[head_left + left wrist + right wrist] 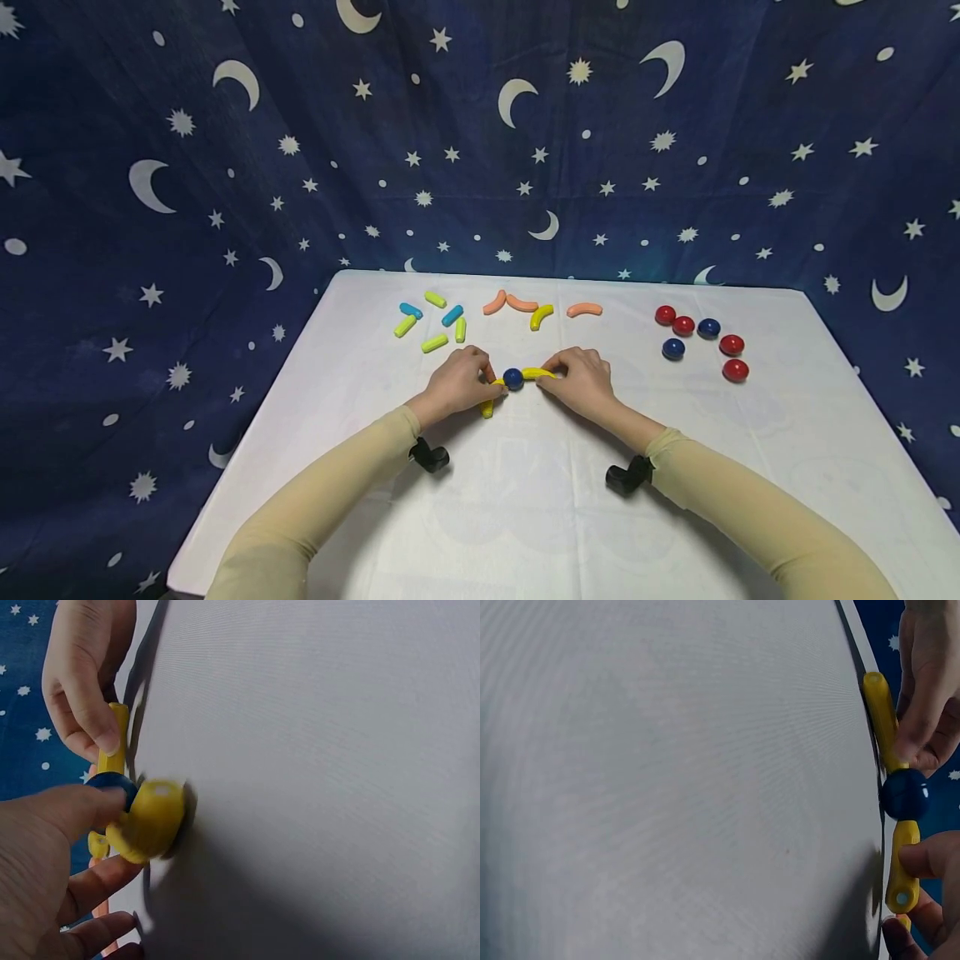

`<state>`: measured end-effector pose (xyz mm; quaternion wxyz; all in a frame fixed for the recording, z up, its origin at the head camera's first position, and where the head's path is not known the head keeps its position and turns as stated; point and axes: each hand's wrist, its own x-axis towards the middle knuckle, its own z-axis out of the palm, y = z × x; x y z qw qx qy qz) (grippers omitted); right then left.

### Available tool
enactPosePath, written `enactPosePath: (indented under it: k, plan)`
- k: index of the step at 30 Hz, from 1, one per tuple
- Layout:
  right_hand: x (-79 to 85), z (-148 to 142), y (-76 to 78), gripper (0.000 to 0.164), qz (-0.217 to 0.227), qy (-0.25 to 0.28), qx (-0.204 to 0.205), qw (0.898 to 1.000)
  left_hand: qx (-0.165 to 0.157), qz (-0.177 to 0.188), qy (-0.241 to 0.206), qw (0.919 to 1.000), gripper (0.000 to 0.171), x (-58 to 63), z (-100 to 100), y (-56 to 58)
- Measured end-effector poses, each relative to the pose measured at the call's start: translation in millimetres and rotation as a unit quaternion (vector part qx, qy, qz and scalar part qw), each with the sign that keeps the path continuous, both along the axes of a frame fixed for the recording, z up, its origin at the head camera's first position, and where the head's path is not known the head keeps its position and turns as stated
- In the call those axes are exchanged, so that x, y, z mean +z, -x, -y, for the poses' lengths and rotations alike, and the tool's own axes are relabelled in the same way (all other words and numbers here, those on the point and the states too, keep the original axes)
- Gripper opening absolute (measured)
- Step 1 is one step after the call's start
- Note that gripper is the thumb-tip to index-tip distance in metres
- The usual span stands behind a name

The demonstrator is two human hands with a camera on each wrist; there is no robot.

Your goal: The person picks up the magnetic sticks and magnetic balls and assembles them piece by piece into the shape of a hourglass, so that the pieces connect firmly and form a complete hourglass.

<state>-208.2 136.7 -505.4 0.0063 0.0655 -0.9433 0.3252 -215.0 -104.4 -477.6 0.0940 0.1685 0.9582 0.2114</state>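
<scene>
A dark blue ball [513, 379] sits between two yellow curved sticks, touching both, near the middle of the table. My left hand [459, 383] pinches the left yellow stick [487, 409] close to the ball; its free end points toward me. From the other side, my right hand [581, 382] grips the right yellow stick [534, 373] between thumb and fingers. Seen in the right wrist view, this stick [905, 855] meets the ball [906, 793] end on. In the left wrist view, my left thumb overlaps the ball and the near stick [154, 817] is blurred.
Behind my hands on the white table [517, 517] lie orange curved sticks [584, 310] and another yellow curved stick [541, 317]. Short green sticks [434, 342] and blue sticks [452, 316] lie at the back left. Red balls [736, 370] and blue balls [673, 348] stand at the right.
</scene>
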Motion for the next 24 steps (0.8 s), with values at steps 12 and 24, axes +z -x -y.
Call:
enactPosePath:
  k: [12,24]
  plan:
    - [-2.2,6.2,5.3,0.022,-0.031,0.000,0.068,0.997,0.006,0.040,0.004,0.9992,0.039,14.8,-12.7,8.6]
    - [-3.7,8.1,5.1,0.026,-0.035,0.010,0.074,0.997,0.000,0.039,0.063,0.9972,0.022,20.0,-30.4,10.1]
